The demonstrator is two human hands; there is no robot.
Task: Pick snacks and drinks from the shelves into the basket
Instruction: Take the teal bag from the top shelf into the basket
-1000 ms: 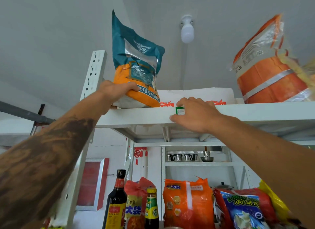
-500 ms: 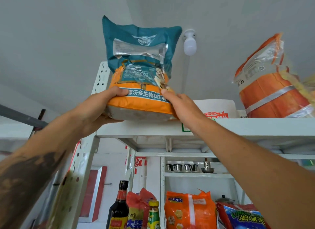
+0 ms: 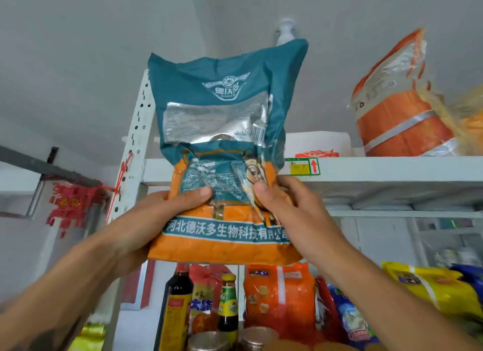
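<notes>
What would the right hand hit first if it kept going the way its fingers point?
The right hand points up-left; beyond the bag it grips, probably the top shelf edge, though depth is unclear.

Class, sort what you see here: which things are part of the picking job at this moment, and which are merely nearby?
In the job:
teal and orange bag
left hand
right hand

Merely nearby:
orange sack on top shelf
dark sauce bottle
orange packet
</notes>
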